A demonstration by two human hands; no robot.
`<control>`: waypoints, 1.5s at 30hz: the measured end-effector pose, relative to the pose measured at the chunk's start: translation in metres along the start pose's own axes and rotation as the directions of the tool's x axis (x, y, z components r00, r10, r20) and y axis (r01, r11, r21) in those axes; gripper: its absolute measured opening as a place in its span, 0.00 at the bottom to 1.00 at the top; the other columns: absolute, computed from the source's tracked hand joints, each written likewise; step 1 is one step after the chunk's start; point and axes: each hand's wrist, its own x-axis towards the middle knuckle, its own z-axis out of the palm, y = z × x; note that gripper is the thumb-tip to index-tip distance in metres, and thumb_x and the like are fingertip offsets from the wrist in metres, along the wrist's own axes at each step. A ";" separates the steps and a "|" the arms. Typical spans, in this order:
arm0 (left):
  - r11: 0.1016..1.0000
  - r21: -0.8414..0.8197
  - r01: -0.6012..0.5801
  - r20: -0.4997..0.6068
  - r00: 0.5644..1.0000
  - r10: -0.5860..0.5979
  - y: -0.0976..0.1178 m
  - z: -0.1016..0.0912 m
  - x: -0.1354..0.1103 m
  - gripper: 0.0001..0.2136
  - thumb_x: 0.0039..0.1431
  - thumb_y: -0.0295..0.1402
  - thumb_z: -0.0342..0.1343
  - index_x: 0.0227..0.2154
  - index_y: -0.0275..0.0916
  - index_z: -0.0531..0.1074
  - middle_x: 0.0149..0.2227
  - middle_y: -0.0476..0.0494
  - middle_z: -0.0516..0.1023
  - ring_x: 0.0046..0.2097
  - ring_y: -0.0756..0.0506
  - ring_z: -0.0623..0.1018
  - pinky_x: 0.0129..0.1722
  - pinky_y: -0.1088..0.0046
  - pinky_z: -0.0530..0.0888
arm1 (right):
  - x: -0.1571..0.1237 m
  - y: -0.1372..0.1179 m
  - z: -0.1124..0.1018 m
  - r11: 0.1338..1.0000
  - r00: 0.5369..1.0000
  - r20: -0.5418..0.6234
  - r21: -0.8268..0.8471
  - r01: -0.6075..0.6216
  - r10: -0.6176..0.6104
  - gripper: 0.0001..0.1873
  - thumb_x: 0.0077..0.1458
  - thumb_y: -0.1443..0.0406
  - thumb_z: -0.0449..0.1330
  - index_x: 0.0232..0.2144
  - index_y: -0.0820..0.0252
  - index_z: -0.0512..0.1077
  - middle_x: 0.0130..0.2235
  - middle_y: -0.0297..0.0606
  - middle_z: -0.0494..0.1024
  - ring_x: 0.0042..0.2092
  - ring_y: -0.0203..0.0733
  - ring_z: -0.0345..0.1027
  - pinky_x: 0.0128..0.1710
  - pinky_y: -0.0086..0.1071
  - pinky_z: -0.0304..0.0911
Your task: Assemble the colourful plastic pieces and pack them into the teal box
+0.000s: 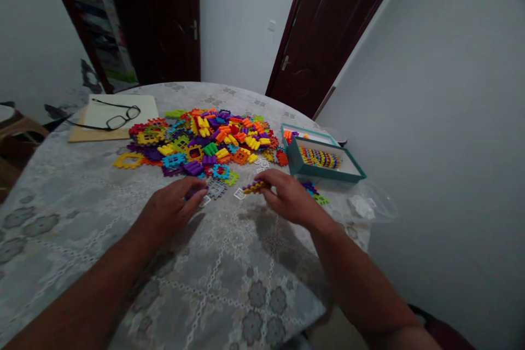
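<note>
Hands [170,202] [285,192] in pinches on plastic pieces [252,188] [191,193], floral tablecloth [217,268] below, dark-red doors [324,38] [164,16] beyond.

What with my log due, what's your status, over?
Right hand holding yellow-and-purple pieces. Left hand at purple piece, grip unclear. Colourful pile beyond both hands; teal box at right.
</note>
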 end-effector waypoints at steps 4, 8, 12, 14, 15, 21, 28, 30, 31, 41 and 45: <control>0.982 0.185 -0.038 -0.120 0.991 0.061 -0.015 0.005 0.001 0.15 0.67 0.43 0.54 0.50 0.44 0.78 0.53 0.36 0.83 0.57 0.32 0.78 0.64 0.50 0.71 | -0.049 0.040 -0.053 0.969 0.975 -0.058 -0.118 -0.219 0.214 0.12 0.63 0.67 0.57 0.46 0.55 0.76 0.43 0.40 0.83 0.43 0.46 0.77 0.46 0.40 0.72; 0.958 0.284 -0.030 -0.101 0.993 0.061 -0.018 0.008 -0.001 0.16 0.68 0.40 0.54 0.53 0.41 0.77 0.55 0.33 0.81 0.58 0.32 0.77 0.64 0.51 0.71 | -0.094 0.080 -0.070 0.905 0.920 0.022 -0.190 -0.381 0.392 0.15 0.60 0.62 0.56 0.46 0.54 0.78 0.42 0.42 0.84 0.41 0.48 0.79 0.43 0.40 0.73; 0.934 0.355 -0.029 -0.026 0.999 0.041 -0.015 0.009 -0.003 0.17 0.67 0.39 0.56 0.54 0.36 0.77 0.54 0.29 0.80 0.57 0.31 0.76 0.61 0.52 0.72 | -0.122 0.109 -0.059 0.897 0.904 0.099 -0.213 -0.388 0.415 0.19 0.59 0.58 0.54 0.47 0.54 0.80 0.49 0.47 0.85 0.46 0.54 0.81 0.49 0.46 0.75; 0.926 0.378 -0.013 0.000 1.000 0.014 -0.013 0.009 -0.004 0.16 0.66 0.39 0.58 0.52 0.37 0.78 0.52 0.31 0.80 0.55 0.32 0.76 0.60 0.53 0.72 | -0.128 0.118 -0.052 0.900 0.900 0.142 -0.221 -0.376 0.411 0.21 0.60 0.57 0.54 0.48 0.55 0.81 0.52 0.49 0.84 0.49 0.55 0.81 0.52 0.48 0.74; 0.925 0.380 -0.002 0.006 1.000 0.000 -0.012 0.009 -0.004 0.15 0.66 0.38 0.59 0.51 0.38 0.78 0.51 0.32 0.80 0.54 0.33 0.76 0.59 0.53 0.72 | -0.128 0.121 -0.050 0.900 0.901 0.144 -0.226 -0.373 0.410 0.22 0.60 0.57 0.54 0.49 0.55 0.81 0.52 0.49 0.84 0.50 0.56 0.81 0.52 0.48 0.75; 0.940 0.341 0.026 0.044 0.998 -0.044 -0.007 0.005 -0.005 0.13 0.65 0.36 0.60 0.50 0.39 0.78 0.51 0.33 0.80 0.54 0.34 0.76 0.59 0.54 0.71 | -0.096 0.090 -0.047 0.916 0.951 -0.031 -0.261 -0.304 0.307 0.20 0.63 0.57 0.53 0.49 0.56 0.80 0.50 0.51 0.84 0.50 0.56 0.81 0.53 0.49 0.74; 0.922 0.382 0.064 0.063 0.994 -0.094 -0.006 0.006 -0.005 0.21 0.64 0.35 0.62 0.58 0.37 0.75 0.54 0.29 0.79 0.57 0.31 0.75 0.61 0.52 0.71 | -0.011 0.015 0.009 0.999 0.999 0.039 -0.040 -0.035 0.037 0.14 0.68 0.62 0.56 0.50 0.56 0.77 0.46 0.45 0.82 0.43 0.47 0.79 0.47 0.42 0.74; 0.935 0.347 0.077 0.047 0.994 -0.099 -0.007 0.007 -0.005 0.25 0.62 0.32 0.63 0.62 0.38 0.72 0.57 0.31 0.77 0.59 0.31 0.74 0.62 0.53 0.71 | 0.016 0.014 0.041 1.000 1.000 0.001 -0.011 -0.011 0.011 0.15 0.67 0.63 0.57 0.52 0.59 0.76 0.48 0.47 0.81 0.43 0.47 0.78 0.47 0.43 0.74; 0.946 0.314 0.080 0.036 0.995 -0.096 -0.009 0.007 -0.005 0.27 0.60 0.30 0.64 0.63 0.39 0.71 0.58 0.32 0.76 0.59 0.32 0.74 0.63 0.54 0.71 | 0.030 0.016 0.058 1.000 1.000 -0.028 -0.020 -0.003 0.003 0.16 0.66 0.63 0.57 0.53 0.61 0.76 0.49 0.49 0.81 0.44 0.48 0.78 0.49 0.44 0.74; 0.992 0.056 0.110 0.037 0.993 -0.112 -0.016 0.005 -0.006 0.15 0.60 0.25 0.62 0.49 0.43 0.76 0.49 0.42 0.79 0.53 0.39 0.78 0.56 0.63 0.73 | 0.075 0.040 0.144 0.987 0.990 -0.123 -0.133 -0.090 0.073 0.23 0.66 0.62 0.61 0.61 0.62 0.74 0.57 0.54 0.80 0.59 0.58 0.71 0.63 0.50 0.63; 0.982 0.006 0.186 0.039 0.982 -0.186 -0.011 -0.003 -0.003 0.06 0.63 0.28 0.61 0.42 0.42 0.76 0.40 0.45 0.82 0.43 0.42 0.80 0.46 0.67 0.72 | 0.076 0.046 0.144 0.996 0.984 -0.165 -0.049 -0.079 0.070 0.23 0.63 0.62 0.63 0.59 0.59 0.75 0.54 0.49 0.81 0.55 0.57 0.73 0.60 0.49 0.65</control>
